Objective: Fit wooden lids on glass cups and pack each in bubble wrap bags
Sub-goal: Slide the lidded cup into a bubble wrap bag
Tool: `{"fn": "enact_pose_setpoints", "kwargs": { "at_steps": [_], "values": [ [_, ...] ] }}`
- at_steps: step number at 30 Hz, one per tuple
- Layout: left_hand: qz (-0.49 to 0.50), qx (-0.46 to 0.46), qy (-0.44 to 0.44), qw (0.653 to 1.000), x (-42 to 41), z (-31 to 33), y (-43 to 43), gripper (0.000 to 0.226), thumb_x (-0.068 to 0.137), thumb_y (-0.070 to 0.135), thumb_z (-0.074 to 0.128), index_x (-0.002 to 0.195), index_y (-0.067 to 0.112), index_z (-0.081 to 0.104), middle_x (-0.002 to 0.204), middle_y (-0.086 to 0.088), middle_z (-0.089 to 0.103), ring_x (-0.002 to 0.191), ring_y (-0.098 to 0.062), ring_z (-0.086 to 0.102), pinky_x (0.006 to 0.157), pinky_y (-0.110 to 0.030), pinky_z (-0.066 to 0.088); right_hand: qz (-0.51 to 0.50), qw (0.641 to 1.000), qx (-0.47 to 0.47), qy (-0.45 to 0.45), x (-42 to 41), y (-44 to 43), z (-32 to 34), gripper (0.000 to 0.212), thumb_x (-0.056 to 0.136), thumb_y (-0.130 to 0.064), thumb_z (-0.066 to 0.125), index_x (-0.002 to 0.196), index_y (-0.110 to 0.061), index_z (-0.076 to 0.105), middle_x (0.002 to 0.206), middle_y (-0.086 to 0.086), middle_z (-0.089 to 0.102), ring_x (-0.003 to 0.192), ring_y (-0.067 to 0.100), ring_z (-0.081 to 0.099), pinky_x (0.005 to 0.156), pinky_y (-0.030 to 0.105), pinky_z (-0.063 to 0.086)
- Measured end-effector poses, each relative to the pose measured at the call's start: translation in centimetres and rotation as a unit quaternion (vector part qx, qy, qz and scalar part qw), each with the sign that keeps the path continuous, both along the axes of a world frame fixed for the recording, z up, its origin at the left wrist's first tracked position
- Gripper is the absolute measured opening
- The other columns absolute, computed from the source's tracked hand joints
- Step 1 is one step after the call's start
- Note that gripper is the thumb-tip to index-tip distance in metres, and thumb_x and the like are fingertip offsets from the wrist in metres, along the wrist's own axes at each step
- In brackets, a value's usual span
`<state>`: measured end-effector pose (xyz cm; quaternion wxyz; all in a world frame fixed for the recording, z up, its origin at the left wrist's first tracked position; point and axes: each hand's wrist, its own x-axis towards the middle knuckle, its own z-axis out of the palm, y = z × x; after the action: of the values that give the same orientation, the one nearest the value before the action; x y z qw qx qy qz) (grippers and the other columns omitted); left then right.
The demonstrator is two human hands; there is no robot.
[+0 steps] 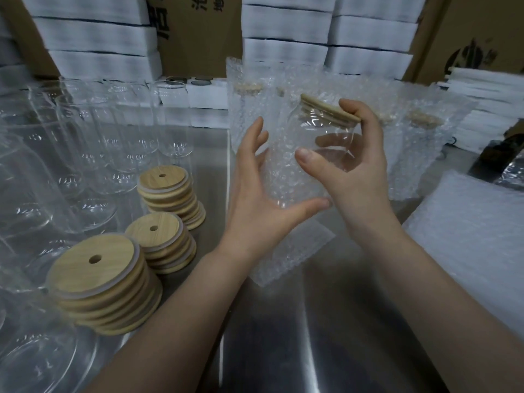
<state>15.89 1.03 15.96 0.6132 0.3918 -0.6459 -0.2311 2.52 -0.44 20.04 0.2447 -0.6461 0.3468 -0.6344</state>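
The cardboard boxes (198, 38) behind the worktop (312, 321) ran off the top edge. I saw only halves of their dark printed characters and could read none. Above the worktop, the left hand (255, 194) held the bubble wrap bag (289, 245) between thumb and spread fingers. The right hand (357, 171) gripped the glass cup (326, 129), wooden lid (329, 109) on. I couldn't tell how deep the cup sat in the bag.

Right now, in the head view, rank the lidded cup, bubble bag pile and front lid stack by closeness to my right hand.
1. Lidded cup: in the grip of the right hand.
2. Bubble bag pile: lying to its right.
3. Front lid stack: far left, near edge.
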Motion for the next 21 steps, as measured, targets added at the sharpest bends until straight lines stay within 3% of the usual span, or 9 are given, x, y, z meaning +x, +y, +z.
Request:
{"fn": "enact_pose_setpoints", "kwargs": {
  "at_steps": [3, 6, 8, 10, 13, 17, 21],
  "values": [
    [-0.047, 0.044, -0.068, 0.996, 0.5, -0.4, -0.4, 0.133, 0.047, 0.058, 0.084, 0.147, 0.05, -0.003, 0.158, 0.009, 0.014, 0.144, 0.004, 0.017, 0.109, -0.009, 0.021, -0.034, 0.999, -0.029, -0.019, -0.4, -0.2, 0.2, 0.072, 0.076, -0.027, 0.081, 0.136, -0.025, 0.042, 0.133, 0.004, 0.051, 0.108, 0.013, 0.058, 0.088, 0.025, 0.052],
    [-0.088, 0.093, -0.078, 0.989, 1.1, -1.2, -1.1, 0.14, 0.044, 0.053, 0.089, 0.147, 0.051, -0.005, 0.156, 0.01, 0.018, 0.144, 0.003, 0.018, 0.111, -0.018, 0.023, -0.073, 0.995, -0.05, -0.046, -0.8, -0.4, 0.4, 0.077, 0.077, -0.03, 0.08, 0.142, -0.024, 0.038, 0.136, -0.001, 0.048, 0.112, 0.017, 0.057, 0.094, 0.034, 0.052],
    [-0.105, 0.107, -0.081, 0.985, 1.3, -1.8, -1.6, 0.134, 0.049, 0.039, 0.096, 0.148, 0.045, 0.006, 0.148, 0.02, 0.032, 0.137, 0.011, 0.029, 0.11, -0.015, 0.03, -0.087, 0.993, -0.052, -0.061, -1.0, -0.3, 0.5, 0.079, 0.077, -0.033, 0.08, 0.143, -0.024, 0.037, 0.137, 0.0, 0.048, 0.114, 0.017, 0.057, 0.096, 0.036, 0.052],
    [-0.085, 0.103, -0.079, 0.988, 1.4, -2.2, -1.9, 0.108, 0.057, 0.03, 0.095, 0.14, 0.045, 0.029, 0.131, 0.035, 0.046, 0.123, 0.02, 0.041, 0.096, -0.002, 0.035, -0.097, 0.992, -0.052, -0.059, -1.0, -0.2, 0.5, 0.081, 0.077, -0.036, 0.079, 0.144, -0.026, 0.036, 0.137, -0.003, 0.049, 0.115, 0.014, 0.057, 0.097, 0.036, 0.051],
    [-0.044, 0.106, -0.055, 0.992, 1.4, -2.4, -2.0, 0.083, 0.063, 0.031, 0.092, 0.13, 0.044, 0.046, 0.12, 0.033, 0.059, 0.114, 0.016, 0.052, 0.09, -0.002, 0.039, -0.101, 0.993, -0.058, -0.033, -0.7, -0.1, 0.4, 0.083, 0.078, -0.037, 0.079, 0.147, -0.025, 0.035, 0.135, -0.015, 0.047, 0.115, 0.011, 0.057, 0.096, 0.035, 0.05],
    [-0.014, 0.098, -0.036, 0.994, 1.2, -2.1, -1.8, 0.085, 0.064, 0.036, 0.091, 0.137, 0.028, 0.049, 0.122, 0.025, 0.061, 0.114, 0.014, 0.053, 0.093, -0.003, 0.039, -0.092, 0.994, -0.064, -0.008, -0.5, 0.1, 0.3, 0.087, 0.078, -0.037, 0.081, 0.149, -0.023, 0.033, 0.141, -0.007, 0.047, 0.119, 0.013, 0.056, 0.094, 0.035, 0.051],
    [-0.004, 0.106, -0.033, 0.994, 1.0, -1.8, -1.4, 0.093, 0.065, 0.045, 0.088, 0.144, 0.024, 0.043, 0.135, 0.015, 0.057, 0.125, 0.004, 0.051, 0.105, -0.019, 0.041, -0.092, 0.993, -0.08, 0.006, -0.3, 0.3, 0.3, 0.087, 0.078, -0.036, 0.082, 0.149, -0.021, 0.034, 0.143, -0.009, 0.046, 0.121, 0.013, 0.055, 0.099, 0.039, 0.049]
  ]
}}
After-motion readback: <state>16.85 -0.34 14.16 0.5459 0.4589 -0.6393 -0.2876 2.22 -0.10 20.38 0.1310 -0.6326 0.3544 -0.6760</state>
